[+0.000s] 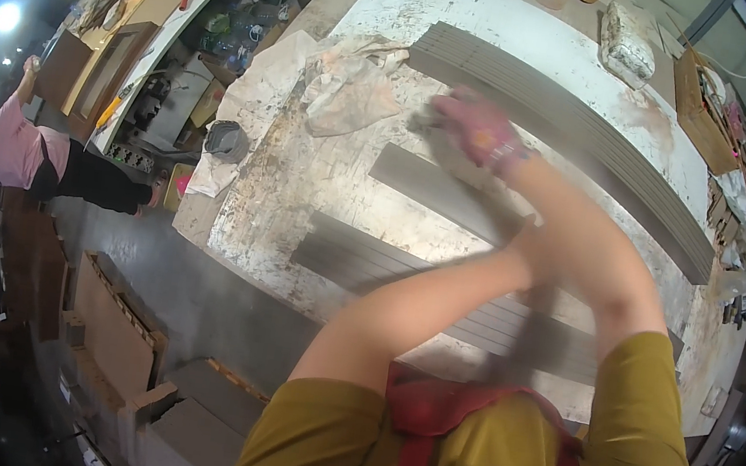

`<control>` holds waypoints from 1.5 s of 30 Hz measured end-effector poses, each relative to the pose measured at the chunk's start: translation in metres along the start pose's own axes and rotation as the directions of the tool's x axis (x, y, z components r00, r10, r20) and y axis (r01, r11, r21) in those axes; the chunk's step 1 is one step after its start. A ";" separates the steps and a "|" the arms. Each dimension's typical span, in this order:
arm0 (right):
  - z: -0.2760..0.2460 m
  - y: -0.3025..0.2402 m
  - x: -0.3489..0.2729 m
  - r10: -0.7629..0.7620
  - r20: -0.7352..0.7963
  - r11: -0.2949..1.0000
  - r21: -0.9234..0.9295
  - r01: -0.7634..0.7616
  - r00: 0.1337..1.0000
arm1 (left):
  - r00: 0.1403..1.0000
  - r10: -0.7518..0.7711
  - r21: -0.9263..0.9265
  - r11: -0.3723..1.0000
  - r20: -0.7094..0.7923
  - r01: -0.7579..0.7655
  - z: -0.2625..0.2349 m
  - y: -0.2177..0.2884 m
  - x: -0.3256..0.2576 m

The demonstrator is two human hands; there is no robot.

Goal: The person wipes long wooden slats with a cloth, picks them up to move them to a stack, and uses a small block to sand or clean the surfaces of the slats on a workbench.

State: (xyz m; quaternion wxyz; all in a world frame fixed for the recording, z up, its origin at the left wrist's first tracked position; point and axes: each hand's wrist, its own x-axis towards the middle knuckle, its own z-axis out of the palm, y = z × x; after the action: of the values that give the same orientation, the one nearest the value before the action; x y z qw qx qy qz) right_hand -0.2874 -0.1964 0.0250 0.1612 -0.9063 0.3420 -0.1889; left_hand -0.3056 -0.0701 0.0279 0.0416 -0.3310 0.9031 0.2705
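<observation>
My right hand (479, 129), in a pinkish-red glove, reaches over the table between a grey strip and a back row of long grey strips (583, 138). Motion smears its fingers, and a dark blur at their tips cannot be made out. The single grey strip (431, 189) lies below that hand, partly covered by my arms. My left hand (530, 244) is at my right forearm, mostly hidden by it, with its fingers out of sight. Closer to me, several grey strips (370, 256) lie side by side, running under my left forearm.
A crumpled, stained cloth (350, 89) and a grey cup (227, 141) are at the table's left. A wrapped whitish block (628, 45) and an open cardboard box (705, 112) stand at the far right. Another person (21, 149) stands by a cluttered bench at far left.
</observation>
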 end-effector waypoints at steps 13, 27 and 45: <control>-0.197 0.049 -0.391 0.777 -0.264 0.627 0.412 -0.662 0.571 | 0.967 0.141 0.219 0.971 -0.212 -0.094 0.060 0.009 0.040; -0.204 0.099 -0.745 0.887 -0.429 0.307 0.823 -0.478 -0.169 | 0.881 -0.027 -0.383 0.894 0.473 0.233 -0.011 0.079 0.097; -0.180 0.154 -0.712 0.969 -0.146 0.119 0.983 -0.141 -0.201 | 0.986 0.039 0.332 0.943 -0.163 0.018 0.035 0.123 0.081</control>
State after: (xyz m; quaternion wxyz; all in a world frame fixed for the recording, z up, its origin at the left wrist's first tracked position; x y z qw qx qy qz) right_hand -0.9497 0.1487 -0.0477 0.3383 -0.1085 0.6865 -0.6344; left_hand -0.4491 -0.0208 0.0345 0.0193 -0.3359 0.9378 0.0856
